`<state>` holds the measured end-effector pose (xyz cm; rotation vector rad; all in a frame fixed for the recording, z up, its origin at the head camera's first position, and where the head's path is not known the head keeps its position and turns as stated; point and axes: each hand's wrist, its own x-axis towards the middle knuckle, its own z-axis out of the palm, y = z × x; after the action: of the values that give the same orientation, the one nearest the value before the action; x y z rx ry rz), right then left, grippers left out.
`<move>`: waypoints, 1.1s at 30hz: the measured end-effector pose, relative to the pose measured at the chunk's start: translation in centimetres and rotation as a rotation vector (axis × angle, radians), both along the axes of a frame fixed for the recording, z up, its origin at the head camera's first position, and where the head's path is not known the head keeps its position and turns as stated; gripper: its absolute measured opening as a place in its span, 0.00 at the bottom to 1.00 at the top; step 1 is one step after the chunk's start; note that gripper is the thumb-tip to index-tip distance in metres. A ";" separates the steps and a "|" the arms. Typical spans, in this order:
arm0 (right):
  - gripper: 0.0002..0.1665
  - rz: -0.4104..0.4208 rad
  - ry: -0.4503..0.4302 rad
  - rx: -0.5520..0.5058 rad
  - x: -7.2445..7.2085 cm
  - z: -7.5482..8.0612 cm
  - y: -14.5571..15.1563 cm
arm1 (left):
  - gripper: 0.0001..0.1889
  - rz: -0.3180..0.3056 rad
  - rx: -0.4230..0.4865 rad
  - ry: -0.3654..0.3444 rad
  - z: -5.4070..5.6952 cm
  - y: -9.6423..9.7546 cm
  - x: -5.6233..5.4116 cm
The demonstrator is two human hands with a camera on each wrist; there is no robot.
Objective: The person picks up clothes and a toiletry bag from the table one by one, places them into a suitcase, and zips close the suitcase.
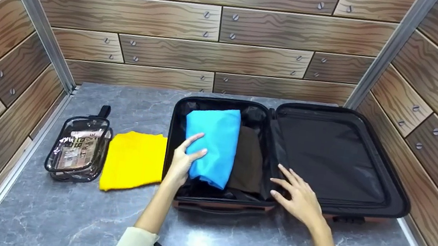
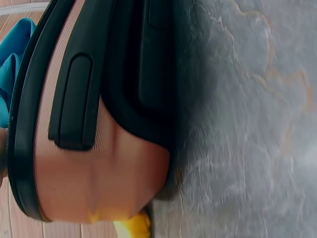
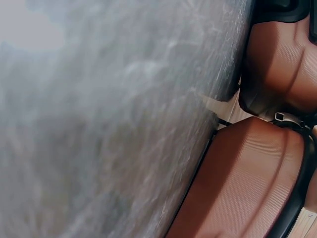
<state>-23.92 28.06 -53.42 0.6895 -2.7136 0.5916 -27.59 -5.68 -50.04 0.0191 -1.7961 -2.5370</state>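
Observation:
An open suitcase (image 1: 221, 203) lies flat with its two halves side by side. In its left half is a folded blue cloth (image 1: 218, 144), partly beside a dark brown folded cloth (image 1: 248, 161). My left hand (image 1: 182, 162) rests at the blue cloth's left edge, thumb and a finger extended over its top; the other fingers are hidden. The right hand (image 1: 300, 199) is spread over the suitcase's middle edge, fingertips at the black lining flap. From the left wrist, the orange-brown shell (image 2: 99, 183) shows, with a bit of blue cloth (image 2: 12, 64) above the rim.
A yellow folded cloth (image 1: 133, 160) lies against the suitcase's left side. Farther left is a clear zipped pouch (image 1: 78, 149) with a black strap. The lid half (image 1: 333, 155) extends right over the grey marbled surface (image 1: 96, 221). Wood-patterned panels (image 1: 165, 18) enclose the back and sides.

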 end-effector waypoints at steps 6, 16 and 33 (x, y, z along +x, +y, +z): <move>0.22 0.002 -0.005 -0.003 0.1 -0.1 0.0 | 0.25 0.000 0.003 0.017 0.0 0.9 -0.3; 0.22 0.010 -0.001 -0.005 0.0 0.0 0.0 | 0.24 -0.002 -0.039 0.038 0.1 2.5 -1.0; 0.22 -0.012 -0.039 0.003 0.2 0.2 0.0 | 0.23 -0.033 -0.067 -0.039 0.6 5.4 -2.8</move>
<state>-23.75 28.02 -53.20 0.6694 -2.7534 0.6040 -30.35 -0.32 -49.46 0.0378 -1.9105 -2.5134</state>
